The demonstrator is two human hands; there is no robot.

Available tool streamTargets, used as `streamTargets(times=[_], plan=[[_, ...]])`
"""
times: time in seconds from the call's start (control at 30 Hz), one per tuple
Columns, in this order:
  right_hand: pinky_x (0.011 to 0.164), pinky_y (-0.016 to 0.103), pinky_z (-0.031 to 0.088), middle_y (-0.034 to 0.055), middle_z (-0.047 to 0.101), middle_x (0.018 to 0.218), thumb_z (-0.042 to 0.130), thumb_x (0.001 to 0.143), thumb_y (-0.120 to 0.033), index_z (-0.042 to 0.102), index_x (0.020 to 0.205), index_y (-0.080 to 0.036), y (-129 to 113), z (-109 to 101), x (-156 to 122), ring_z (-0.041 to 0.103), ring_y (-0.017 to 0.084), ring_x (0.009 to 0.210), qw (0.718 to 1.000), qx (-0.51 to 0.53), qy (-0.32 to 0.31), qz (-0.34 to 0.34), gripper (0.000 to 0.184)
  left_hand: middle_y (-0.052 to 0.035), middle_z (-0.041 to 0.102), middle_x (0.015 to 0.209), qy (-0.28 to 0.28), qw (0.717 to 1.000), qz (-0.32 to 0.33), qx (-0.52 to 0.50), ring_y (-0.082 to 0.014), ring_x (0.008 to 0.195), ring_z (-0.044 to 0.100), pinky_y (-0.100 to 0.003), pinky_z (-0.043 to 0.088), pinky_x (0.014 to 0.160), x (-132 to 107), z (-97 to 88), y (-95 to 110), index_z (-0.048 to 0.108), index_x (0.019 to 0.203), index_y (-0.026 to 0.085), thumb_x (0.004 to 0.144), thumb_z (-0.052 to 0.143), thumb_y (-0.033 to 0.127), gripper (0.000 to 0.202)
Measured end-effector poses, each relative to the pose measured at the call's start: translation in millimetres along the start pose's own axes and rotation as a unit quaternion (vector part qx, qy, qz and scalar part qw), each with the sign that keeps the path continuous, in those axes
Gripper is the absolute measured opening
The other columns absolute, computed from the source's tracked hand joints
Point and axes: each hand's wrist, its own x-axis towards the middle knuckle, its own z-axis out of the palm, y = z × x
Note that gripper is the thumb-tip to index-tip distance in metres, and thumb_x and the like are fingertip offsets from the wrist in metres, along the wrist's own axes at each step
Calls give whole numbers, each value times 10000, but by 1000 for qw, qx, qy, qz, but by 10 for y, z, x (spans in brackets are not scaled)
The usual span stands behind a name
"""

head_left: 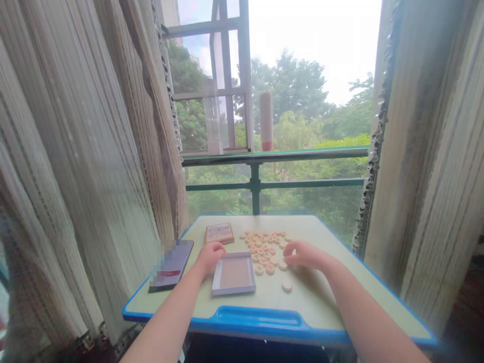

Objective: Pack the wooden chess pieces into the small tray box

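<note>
My left hand bends its fingers over the upper left corner of a shallow, open, light-coloured box, which has a brownish bottom. On the tabletop to the right of this box lies a loose group of round wooden Chinese chess pieces, several with red or dark marks. My right hand hovers low at the group's right edge, its thumb and fingers curved with a gap between them. Just below its fingertips is one piece. Another blank-looking piece lies apart, nearer to me.
The small table has a blue rim and a blue tray groove in front. A printed flat box lies behind my left hand. At left is a dark flat object, partly blurred. Beyond the table stand a railing and curtains.
</note>
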Motion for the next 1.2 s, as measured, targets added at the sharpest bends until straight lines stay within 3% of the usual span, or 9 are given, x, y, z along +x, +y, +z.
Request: streamTargets(times=[0.2, 0.33, 0.53, 0.7, 0.8, 0.87, 0.97, 1.2], plan=[[692, 238, 435, 30, 684, 971, 636, 633, -197, 704, 871, -205, 57, -17, -34, 610, 181, 824, 1000, -2, -18, -19, 248, -15, 615, 637, 8, 1000, -5, -2, -177, 696, 553, -271, 387, 645, -35, -24, 19, 609, 593, 160, 580, 498, 210, 123], [628, 225, 414, 41, 693, 863, 586, 694, -233, 707, 791, -180, 23, 13, -1, 598, 162, 744, 1000, -7, 9, -19, 164, -16, 612, 629, 5, 1000, -2, -2, -178, 693, 553, -268, 389, 635, -44, -26, 38, 609, 591, 157, 580, 496, 210, 125], [564, 214, 353, 30, 651, 697, 437, 739, -159, 663, 657, -156, -43, 138, 135, 540, 130, 650, 998, -17, 11, -54, 241, -9, 606, 614, 12, 1000, -6, 10, -169, 674, 547, -259, 384, 613, -39, -22, 30, 611, 596, 157, 575, 505, 183, 111], [552, 216, 334, 27, 623, 656, 454, 779, -208, 655, 667, -167, -26, 157, 146, 505, 127, 619, 997, -42, 22, -60, 234, -15, 616, 628, 10, 1000, -5, 9, -172, 676, 548, -266, 391, 625, -49, -27, 36, 615, 597, 159, 575, 505, 203, 121], [577, 216, 353, 36, 642, 732, 491, 767, -227, 679, 740, -175, 8, 85, 91, 530, 136, 671, 998, -29, 33, -50, 197, -17, 616, 623, 4, 1000, 0, 8, -172, 668, 547, -267, 392, 623, -60, -28, 45, 610, 593, 160, 579, 491, 205, 128], [571, 211, 363, 34, 645, 795, 565, 708, -240, 693, 831, -189, 27, 35, 41, 548, 138, 694, 999, -1, 4, -47, 184, -19, 619, 625, 5, 1000, 3, 8, -174, 670, 549, -268, 394, 625, -65, -28, 50, 610, 592, 161, 581, 489, 203, 129], [540, 207, 362, 19, 637, 820, 650, 635, -298, 688, 927, -220, 30, 3, -25, 553, 134, 671, 997, 21, -49, -56, 305, -21, 625, 629, 9, 1000, -1, 8, -179, 681, 556, -272, 399, 636, -66, -27, 57, 616, 593, 162, 582, 501, 209, 124], [567, 216, 376, 20, 670, 805, 627, 646, -278, 703, 838, -210, -50, 29, -62, 569, 147, 691, 996, -1, -46, -72, 217, -16, 618, 633, 0, 1000, -5, 7, -180, 689, 553, -269, 401, 640, -50, -22, 46, 612, 593, 164, 577, 515, 234, 121]])
